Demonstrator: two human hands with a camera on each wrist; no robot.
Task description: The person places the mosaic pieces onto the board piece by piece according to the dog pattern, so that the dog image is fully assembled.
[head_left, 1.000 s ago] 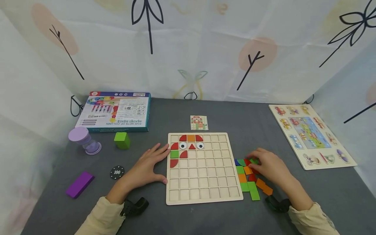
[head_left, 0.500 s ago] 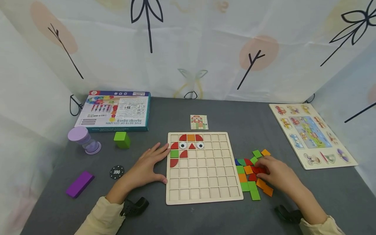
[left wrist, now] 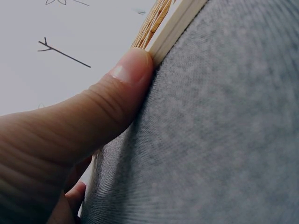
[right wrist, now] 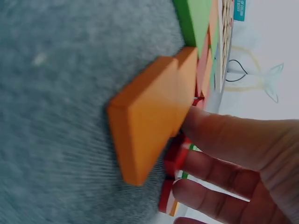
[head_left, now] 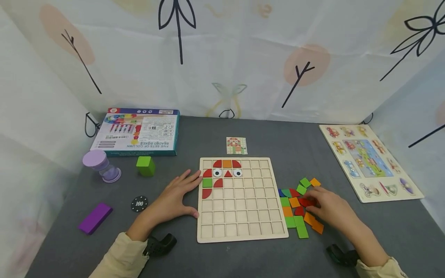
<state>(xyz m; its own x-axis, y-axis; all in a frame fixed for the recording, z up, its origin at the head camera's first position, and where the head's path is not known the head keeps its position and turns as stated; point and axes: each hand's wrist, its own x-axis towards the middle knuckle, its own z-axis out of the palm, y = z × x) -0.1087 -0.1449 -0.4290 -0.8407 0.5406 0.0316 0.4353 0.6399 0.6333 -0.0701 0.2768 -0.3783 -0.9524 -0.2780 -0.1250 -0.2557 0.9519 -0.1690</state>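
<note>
A wooden grid board (head_left: pixel 243 208) lies before me, with red, orange and green tiles and two eye tiles in its upper left cells. My left hand (head_left: pixel 173 199) rests along the board's left edge, fingers spread; in the left wrist view the thumb (left wrist: pixel 124 77) touches the board's side (left wrist: pixel 175 30). Right of the board, my right hand (head_left: pixel 330 206) is over a pile of loose tiles, with its thumb and fingertips at a red tile (head_left: pixel 306 202). The right wrist view has this red tile (right wrist: pixel 175 156) between thumb and fingers, beside two orange tiles (right wrist: pixel 149 116).
A small picture card (head_left: pixel 236 146) lies behind the board. To the left are a boxed game (head_left: pixel 137 133), a lilac hourglass (head_left: pixel 101 166), a green block (head_left: pixel 145 166), a black 100 chip (head_left: pixel 139 203) and a purple block (head_left: pixel 95 219). A picture puzzle board (head_left: pixel 368 162) lies at right.
My right hand has moved slightly right and toward me within the pile, uncovering green and orange tiles at its far end, then stayed almost still. The left hand stays at the board's edge.
</note>
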